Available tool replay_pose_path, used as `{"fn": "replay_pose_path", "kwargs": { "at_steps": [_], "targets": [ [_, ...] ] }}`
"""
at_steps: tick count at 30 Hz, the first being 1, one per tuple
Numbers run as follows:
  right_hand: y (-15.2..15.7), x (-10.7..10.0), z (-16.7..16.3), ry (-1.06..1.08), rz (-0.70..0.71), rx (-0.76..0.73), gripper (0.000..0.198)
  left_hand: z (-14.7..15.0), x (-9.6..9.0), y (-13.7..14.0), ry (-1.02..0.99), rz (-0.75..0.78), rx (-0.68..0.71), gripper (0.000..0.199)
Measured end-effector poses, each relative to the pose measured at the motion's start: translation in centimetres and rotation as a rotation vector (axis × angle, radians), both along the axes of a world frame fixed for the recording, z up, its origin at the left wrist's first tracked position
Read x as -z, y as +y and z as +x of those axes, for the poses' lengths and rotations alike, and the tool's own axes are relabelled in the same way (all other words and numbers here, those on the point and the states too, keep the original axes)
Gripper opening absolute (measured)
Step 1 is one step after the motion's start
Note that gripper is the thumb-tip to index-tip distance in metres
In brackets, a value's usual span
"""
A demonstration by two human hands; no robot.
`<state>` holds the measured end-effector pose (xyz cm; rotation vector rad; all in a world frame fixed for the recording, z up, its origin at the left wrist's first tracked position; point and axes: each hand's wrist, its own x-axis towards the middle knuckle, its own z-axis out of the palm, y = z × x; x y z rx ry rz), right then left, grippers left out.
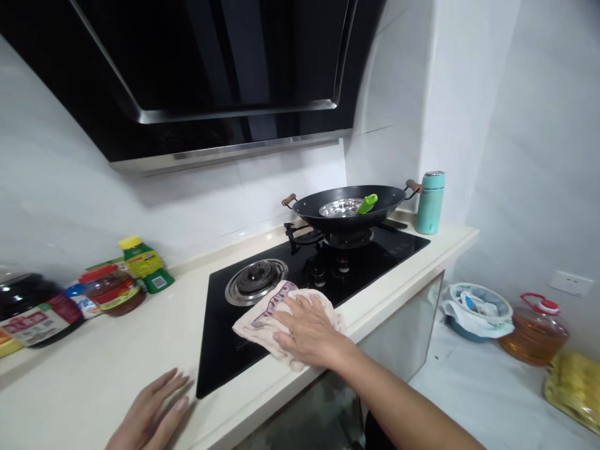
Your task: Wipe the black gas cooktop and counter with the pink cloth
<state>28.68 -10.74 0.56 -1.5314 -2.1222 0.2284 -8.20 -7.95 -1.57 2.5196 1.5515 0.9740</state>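
Note:
A pale pink cloth [257, 326] with a purple patterned band lies over the front edge of the black glass gas hob [225, 362]. My right hand [309, 330] presses down on its bunched part, fingers slightly bent into the fabric. My left hand [152, 412] is open beside the hob's near left corner, low over the cream countertop [126, 350], holding nothing. Just behind the cloth is the left burner [257, 279], its pan support off. Two control knobs [319, 275] stand to the right of the cloth.
A black wok [307, 211] sits on the right burner, holding a steel dish [335, 208] and a green-handled utensil [367, 204]. A turquoise flask [430, 203] stands beside it. Bottles and jars [112, 290] line the left wall. The range hood [225, 119] overhangs. On the floor are a lined bin [478, 319] and an oil jug [534, 334].

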Motion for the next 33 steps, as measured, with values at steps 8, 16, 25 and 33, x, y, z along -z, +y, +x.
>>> {"fn": "replay_pose_path", "kwargs": {
  "at_steps": [8, 16, 25, 33],
  "targets": [
    [-0.6, 1.6, 1.6, 0.347, 0.394, 0.093, 0.047, 17.3, -5.8, 1.5, 0.136, -0.026, 0.224, 0.055],
    [0.0, 3.2, 13.1, 0.300, 0.511, 0.476, 0.052, 27.7, -4.0, 1.4, 0.423, 0.071, 0.503, 0.035],
    [1.8, 6.8, 14.8, 0.033, 0.260, 0.393, 0.051, 24.7, 0.2, -3.7, 0.460, 0.147, 0.540, 0.025],
    [1.7, 7.9, 15.2, -0.113, 0.227, 0.408, 0.054, 12.4, 0.1, -6.7, 0.456, 0.163, 0.293, 0.035]
  ]
}}
